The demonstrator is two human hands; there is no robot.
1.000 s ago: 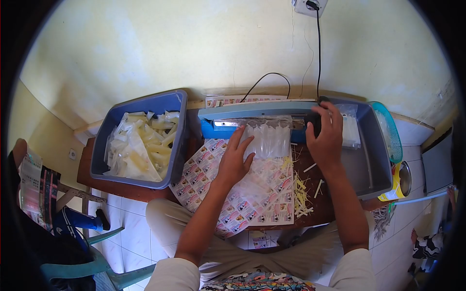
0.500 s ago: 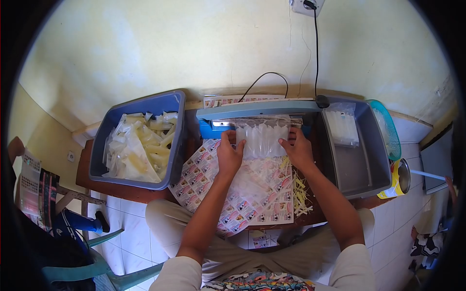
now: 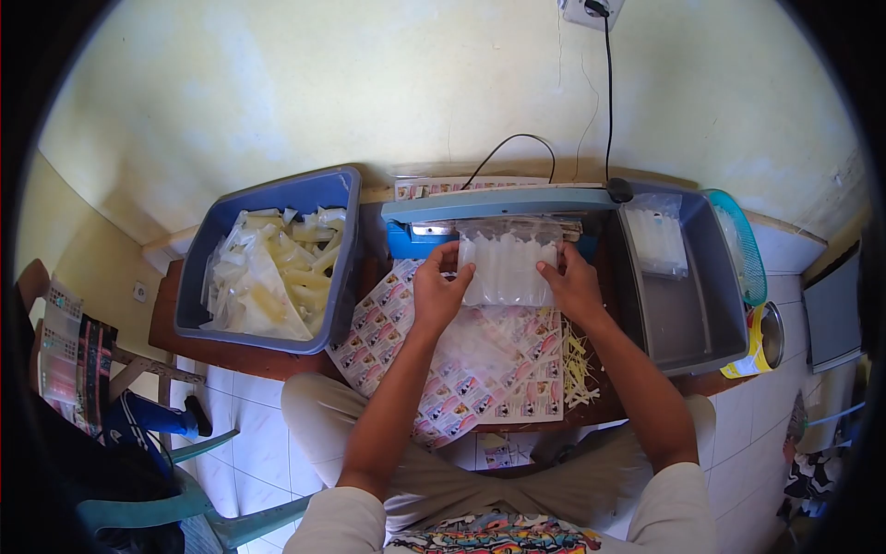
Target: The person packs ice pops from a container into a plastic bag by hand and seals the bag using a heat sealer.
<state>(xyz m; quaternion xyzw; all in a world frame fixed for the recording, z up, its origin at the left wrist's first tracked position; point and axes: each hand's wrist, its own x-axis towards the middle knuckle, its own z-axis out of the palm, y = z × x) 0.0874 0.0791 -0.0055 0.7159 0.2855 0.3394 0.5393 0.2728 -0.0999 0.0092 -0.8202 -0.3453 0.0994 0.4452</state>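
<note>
A clear plastic bag (image 3: pixel 506 270) with several white tubes side by side is held upright between both hands. My left hand (image 3: pixel 441 284) pinches its left edge, thumb in front. At the right edge, the fingers of my right hand (image 3: pixel 569 280) are closed on the same bag. The bag's top edge lies at the blue sealer (image 3: pixel 411 242), under its raised long grey-blue arm (image 3: pixel 498 203). Printed label sheets (image 3: pixel 397 369) lie on the brown table below the bag.
A left bin (image 3: pixel 340 305) holds several yellowish filled packets. The right grey bin (image 3: pixel 683 323) contains a packed bag (image 3: pixel 655 240). Beyond it are a teal basket (image 3: pixel 749 263) and a yellow can (image 3: pixel 752 346). Yellow strips (image 3: pixel 579 369) lie by the sheets. Another person sits at far left.
Both hands came to the bag's side edges, my right hand leaving the black knob end of the sealer arm. Since then the bag has shifted slightly and its tubes show more clearly.
</note>
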